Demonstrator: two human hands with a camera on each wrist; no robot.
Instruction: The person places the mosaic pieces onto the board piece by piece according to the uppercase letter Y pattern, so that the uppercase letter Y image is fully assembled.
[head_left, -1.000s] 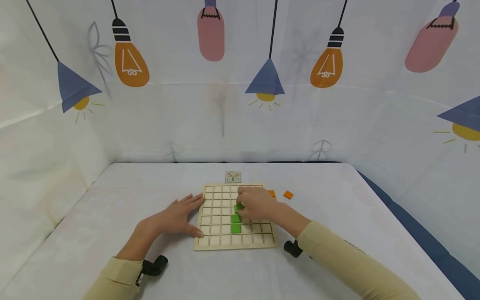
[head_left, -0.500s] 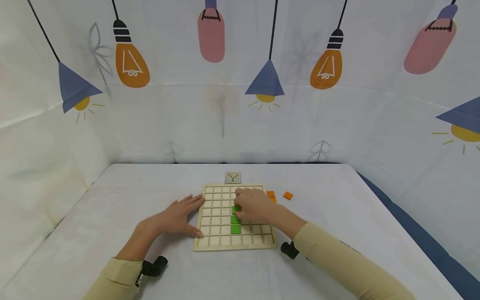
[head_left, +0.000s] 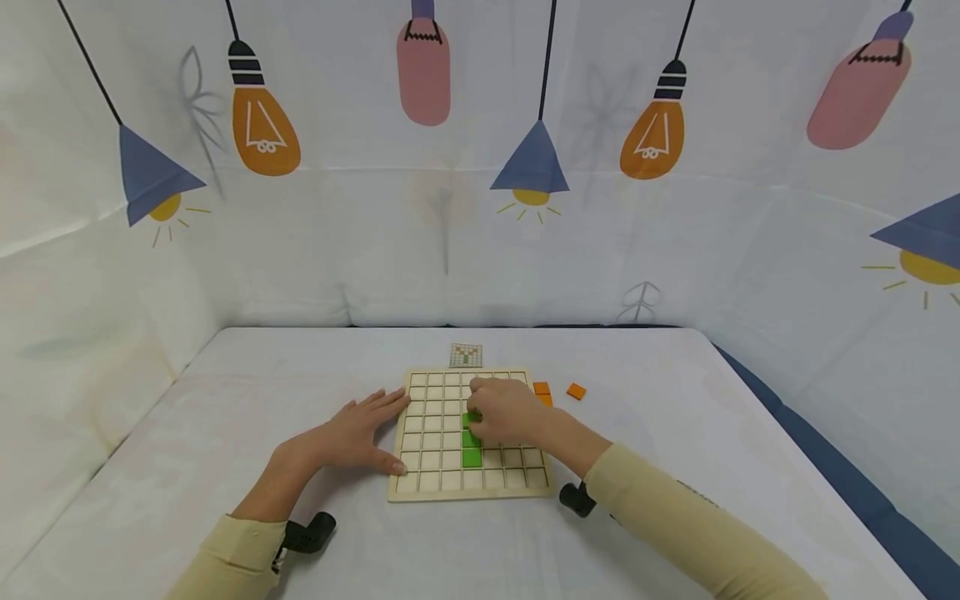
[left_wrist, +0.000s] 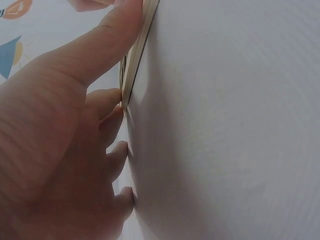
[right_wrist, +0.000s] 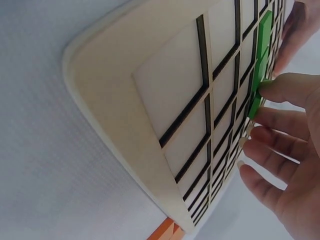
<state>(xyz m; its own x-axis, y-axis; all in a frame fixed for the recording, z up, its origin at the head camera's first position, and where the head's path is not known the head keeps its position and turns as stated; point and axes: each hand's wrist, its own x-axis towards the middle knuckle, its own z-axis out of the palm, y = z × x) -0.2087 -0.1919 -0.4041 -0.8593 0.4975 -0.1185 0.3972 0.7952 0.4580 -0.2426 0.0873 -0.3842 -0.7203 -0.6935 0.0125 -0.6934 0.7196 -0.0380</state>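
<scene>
A wooden grid board [head_left: 430, 423] lies on the table, with two green square tiles [head_left: 471, 458] in a column near its middle. At the column's far end, my right hand [head_left: 510, 410] pinches another green tile [right_wrist: 255, 104] between thumb and forefinger, low at the grid; whether it is fully seated I cannot tell. The right hand's other fingers are bent over the board. My left hand [head_left: 352, 433] rests at the board's left edge with fingers spread, thumb on the frame and fingertips near the far left side. In the left wrist view, the thumb [left_wrist: 107, 42] touches the board's edge.
Orange tiles [head_left: 542, 389] lie against the board's right side, and a single orange tile [head_left: 576, 391] sits farther right. A small card with a coloured grid pattern [head_left: 466, 356] lies behind the board. A white curtain [head_left: 360, 250] hangs behind the table.
My right hand has shifted slightly left and toward me with the green tile, settling at the column's far end. The left hand stays put at the board's edge.
</scene>
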